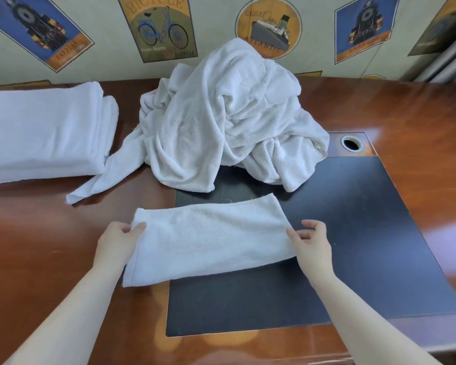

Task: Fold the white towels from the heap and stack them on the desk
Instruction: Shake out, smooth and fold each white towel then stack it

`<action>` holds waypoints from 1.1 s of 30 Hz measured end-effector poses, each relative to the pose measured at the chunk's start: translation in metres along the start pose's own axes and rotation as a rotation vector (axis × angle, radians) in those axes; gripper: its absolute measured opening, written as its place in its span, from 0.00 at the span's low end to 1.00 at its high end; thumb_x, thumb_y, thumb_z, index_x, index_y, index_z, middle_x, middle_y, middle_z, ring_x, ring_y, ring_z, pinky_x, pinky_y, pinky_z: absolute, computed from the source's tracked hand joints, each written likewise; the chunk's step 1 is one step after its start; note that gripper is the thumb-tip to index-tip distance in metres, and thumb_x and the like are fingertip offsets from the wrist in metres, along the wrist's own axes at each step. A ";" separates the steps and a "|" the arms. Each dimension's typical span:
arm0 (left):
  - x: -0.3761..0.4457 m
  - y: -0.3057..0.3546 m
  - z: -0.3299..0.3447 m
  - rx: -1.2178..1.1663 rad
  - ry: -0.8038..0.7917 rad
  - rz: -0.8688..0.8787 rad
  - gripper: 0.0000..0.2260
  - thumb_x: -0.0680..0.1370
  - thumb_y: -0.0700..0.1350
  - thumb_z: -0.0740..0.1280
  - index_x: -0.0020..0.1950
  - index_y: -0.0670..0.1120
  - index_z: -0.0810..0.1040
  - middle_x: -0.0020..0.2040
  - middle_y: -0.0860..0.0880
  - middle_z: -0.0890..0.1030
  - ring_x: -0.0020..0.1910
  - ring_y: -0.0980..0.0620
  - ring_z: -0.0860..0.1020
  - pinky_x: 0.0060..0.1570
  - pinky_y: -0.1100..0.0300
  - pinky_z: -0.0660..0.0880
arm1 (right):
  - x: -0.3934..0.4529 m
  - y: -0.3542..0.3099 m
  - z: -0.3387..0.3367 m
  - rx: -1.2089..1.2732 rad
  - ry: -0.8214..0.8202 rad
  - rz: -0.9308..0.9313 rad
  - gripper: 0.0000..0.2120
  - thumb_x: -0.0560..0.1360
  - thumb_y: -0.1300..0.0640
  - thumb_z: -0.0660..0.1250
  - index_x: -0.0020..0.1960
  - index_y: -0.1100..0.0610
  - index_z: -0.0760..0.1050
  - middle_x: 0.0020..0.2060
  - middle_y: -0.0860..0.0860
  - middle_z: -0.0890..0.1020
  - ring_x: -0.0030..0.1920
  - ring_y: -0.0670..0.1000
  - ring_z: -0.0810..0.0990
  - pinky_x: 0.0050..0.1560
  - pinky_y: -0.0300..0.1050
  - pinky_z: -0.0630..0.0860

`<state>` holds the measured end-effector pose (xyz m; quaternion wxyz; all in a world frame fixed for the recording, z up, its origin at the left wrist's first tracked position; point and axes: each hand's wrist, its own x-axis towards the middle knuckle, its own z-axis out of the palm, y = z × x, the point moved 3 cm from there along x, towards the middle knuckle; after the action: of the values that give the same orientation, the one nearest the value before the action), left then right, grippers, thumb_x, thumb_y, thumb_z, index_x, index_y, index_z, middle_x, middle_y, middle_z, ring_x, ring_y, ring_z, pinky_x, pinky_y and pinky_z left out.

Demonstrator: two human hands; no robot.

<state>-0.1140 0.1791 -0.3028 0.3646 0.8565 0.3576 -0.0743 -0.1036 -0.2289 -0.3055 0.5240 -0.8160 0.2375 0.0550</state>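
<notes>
Now your left hand (117,239) and right hand (313,239) each pinch an end of the folded towel (208,238) lying between them on the counter (50,246).

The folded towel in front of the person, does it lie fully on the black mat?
No, the folded towel has its left end on the brown desk.

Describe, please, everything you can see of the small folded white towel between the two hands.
The small folded white terry towel lies flat as a long rectangle, partly on the dark desk mat, partly on the brown wooden desk. Frayed threads show along its far hem. The left hand grips its left end; the right hand pinches its right end.
</notes>
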 end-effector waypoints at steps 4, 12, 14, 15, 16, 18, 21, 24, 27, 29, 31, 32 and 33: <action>-0.037 -0.029 0.004 0.056 0.065 -0.043 0.14 0.80 0.52 0.62 0.46 0.43 0.77 0.44 0.46 0.79 0.46 0.43 0.75 0.43 0.52 0.69 | -0.012 0.010 0.004 0.041 -0.016 -0.021 0.10 0.77 0.51 0.67 0.55 0.41 0.69 0.39 0.42 0.82 0.43 0.44 0.78 0.41 0.41 0.69; -0.072 -0.034 0.025 0.103 0.338 -0.116 0.11 0.84 0.46 0.50 0.54 0.43 0.71 0.44 0.44 0.77 0.45 0.44 0.71 0.50 0.51 0.59 | -0.009 0.006 0.010 -0.054 -0.028 -0.156 0.08 0.80 0.55 0.62 0.55 0.43 0.69 0.44 0.43 0.79 0.47 0.41 0.77 0.43 0.40 0.70; -0.075 -0.035 0.024 0.141 0.340 -0.124 0.12 0.84 0.46 0.50 0.55 0.43 0.71 0.45 0.43 0.78 0.44 0.44 0.70 0.48 0.52 0.58 | -0.008 0.008 0.012 -0.153 -0.030 -0.135 0.08 0.80 0.56 0.60 0.57 0.46 0.70 0.44 0.42 0.78 0.50 0.51 0.76 0.45 0.46 0.71; -0.074 -0.034 0.024 0.161 0.328 -0.125 0.13 0.84 0.47 0.50 0.55 0.43 0.72 0.46 0.43 0.78 0.44 0.45 0.70 0.49 0.52 0.58 | -0.008 0.007 0.014 -0.203 -0.021 -0.114 0.09 0.80 0.56 0.59 0.58 0.46 0.69 0.44 0.41 0.78 0.51 0.54 0.75 0.47 0.49 0.71; -0.072 -0.032 0.022 0.185 0.304 -0.117 0.14 0.84 0.48 0.51 0.55 0.44 0.73 0.45 0.45 0.77 0.45 0.45 0.70 0.49 0.52 0.58 | -0.008 0.005 0.016 -0.237 -0.014 -0.083 0.10 0.78 0.55 0.59 0.59 0.47 0.69 0.44 0.41 0.78 0.51 0.55 0.75 0.47 0.50 0.71; -0.059 -0.022 0.016 0.229 0.244 -0.092 0.17 0.82 0.53 0.50 0.52 0.47 0.76 0.44 0.49 0.76 0.46 0.46 0.70 0.49 0.52 0.58 | -0.002 -0.007 0.019 -0.292 -0.018 -0.026 0.17 0.76 0.51 0.62 0.63 0.49 0.66 0.44 0.41 0.77 0.51 0.55 0.76 0.50 0.52 0.73; -0.026 0.001 0.001 0.359 0.161 -0.055 0.22 0.80 0.61 0.50 0.50 0.48 0.78 0.44 0.50 0.76 0.49 0.46 0.70 0.50 0.50 0.58 | 0.025 -0.034 0.027 -0.475 -0.047 -0.020 0.24 0.74 0.42 0.65 0.65 0.52 0.64 0.47 0.44 0.77 0.52 0.55 0.77 0.56 0.53 0.73; -0.003 0.023 0.002 0.541 0.097 0.045 0.26 0.78 0.65 0.51 0.55 0.48 0.78 0.48 0.49 0.80 0.52 0.46 0.74 0.49 0.51 0.60 | 0.050 -0.061 0.042 -0.531 -0.110 -0.054 0.18 0.75 0.41 0.63 0.59 0.51 0.68 0.48 0.44 0.77 0.47 0.51 0.78 0.48 0.49 0.74; 0.004 0.031 0.010 0.627 0.129 0.154 0.22 0.80 0.61 0.53 0.58 0.47 0.76 0.52 0.48 0.80 0.53 0.46 0.75 0.48 0.52 0.60 | 0.063 -0.070 0.058 -0.492 -0.121 -0.078 0.08 0.76 0.48 0.61 0.52 0.51 0.71 0.44 0.45 0.78 0.42 0.49 0.74 0.37 0.44 0.67; 0.003 0.026 0.012 0.526 0.166 0.202 0.17 0.82 0.56 0.54 0.55 0.45 0.74 0.50 0.47 0.79 0.50 0.44 0.76 0.48 0.52 0.63 | 0.066 -0.070 0.065 -0.484 -0.097 -0.116 0.05 0.76 0.51 0.61 0.49 0.51 0.72 0.44 0.45 0.78 0.41 0.48 0.74 0.34 0.42 0.65; 0.001 0.018 0.014 0.326 0.177 0.222 0.13 0.83 0.52 0.54 0.50 0.44 0.71 0.47 0.45 0.78 0.47 0.42 0.76 0.45 0.50 0.68 | 0.065 -0.070 0.066 -0.463 -0.049 -0.187 0.04 0.76 0.50 0.62 0.46 0.49 0.72 0.42 0.44 0.77 0.42 0.48 0.75 0.35 0.43 0.65; 0.000 0.015 0.014 0.258 0.190 0.233 0.12 0.83 0.51 0.55 0.48 0.44 0.69 0.45 0.45 0.77 0.45 0.41 0.75 0.41 0.50 0.69 | 0.064 -0.070 0.065 -0.475 -0.012 -0.244 0.04 0.77 0.49 0.62 0.46 0.48 0.72 0.40 0.43 0.77 0.41 0.48 0.75 0.34 0.43 0.64; -0.001 0.014 0.013 0.231 0.205 0.248 0.12 0.83 0.50 0.55 0.47 0.43 0.67 0.42 0.45 0.76 0.42 0.42 0.74 0.39 0.51 0.67 | 0.063 -0.070 0.065 -0.509 0.027 -0.310 0.04 0.77 0.48 0.62 0.45 0.48 0.71 0.38 0.42 0.76 0.39 0.49 0.74 0.33 0.42 0.63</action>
<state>-0.1038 0.1630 -0.3041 0.2318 0.9333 0.2738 0.0183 -0.0064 -0.1687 -0.2973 0.3016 -0.9484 0.0957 0.0213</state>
